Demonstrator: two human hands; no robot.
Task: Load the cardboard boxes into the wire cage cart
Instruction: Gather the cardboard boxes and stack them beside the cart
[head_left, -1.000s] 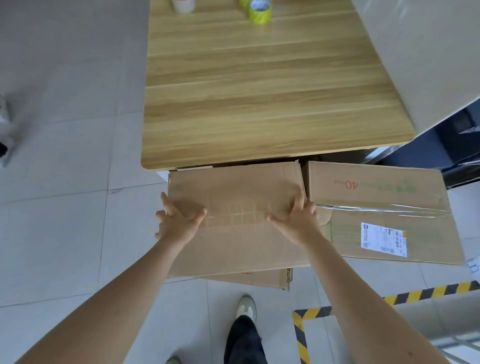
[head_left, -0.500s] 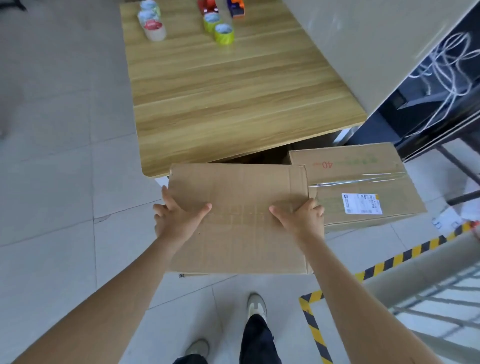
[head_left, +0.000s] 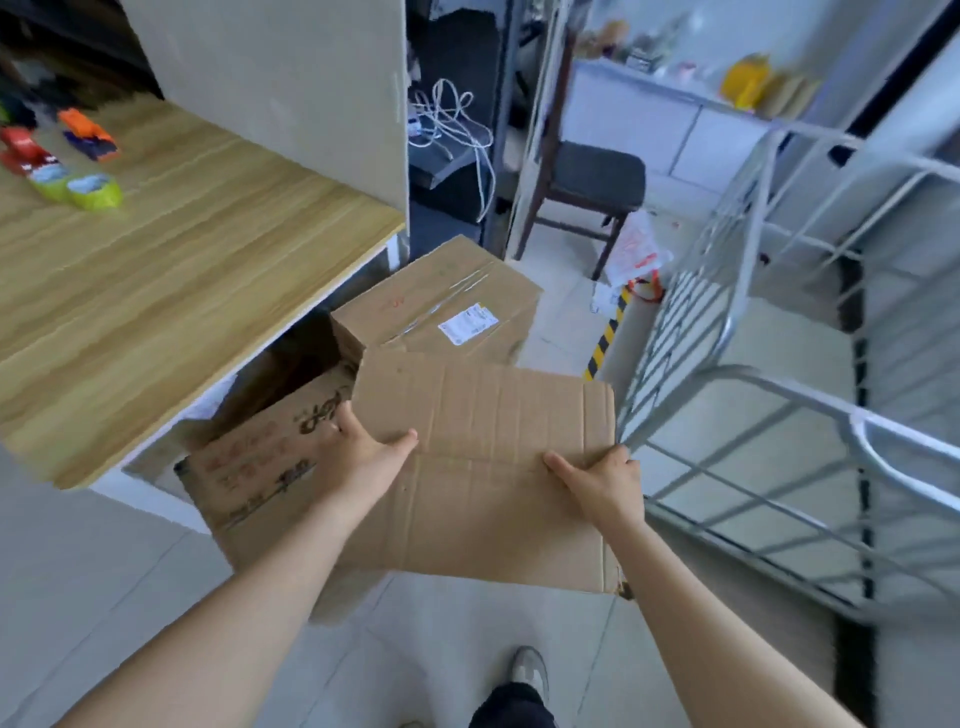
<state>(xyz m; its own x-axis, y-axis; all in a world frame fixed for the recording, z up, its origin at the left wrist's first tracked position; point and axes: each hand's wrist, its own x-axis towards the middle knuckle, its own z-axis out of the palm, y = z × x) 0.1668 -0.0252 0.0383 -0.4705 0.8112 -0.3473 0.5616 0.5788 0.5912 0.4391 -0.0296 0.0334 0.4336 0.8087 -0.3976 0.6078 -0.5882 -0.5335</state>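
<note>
A wire cage cart (head_left: 691, 312) stands on the tiled floor at the person's right, its barred side facing the load and its floor visible through the rails. To the left, a wooden table (head_left: 156, 291) juts out over the spot where the boxes are kept.

The cardboard box (head_left: 483, 467) being loaded is held clear of the floor in front of the person. Its long axis runs left to right, and its right edge is just beside the cart's near bars. The cart therefore lies to the right of the grip, on the right hand's side. The barred side and its top rail stand between box and cart floor, so the load likely has to go over or round them. Which side is open cannot be told.

A printed box (head_left: 260, 467) sits below the held box's left end, and a labelled box (head_left: 441, 301) lies beyond at the table's corner. A chair (head_left: 587, 182) stands farther back.

The left hand (head_left: 363, 457) grips the box's left edge and the right hand (head_left: 602, 483) its right edge, thumbs on top. Tape rolls (head_left: 93, 189) rest on the tabletop's far side.
</note>
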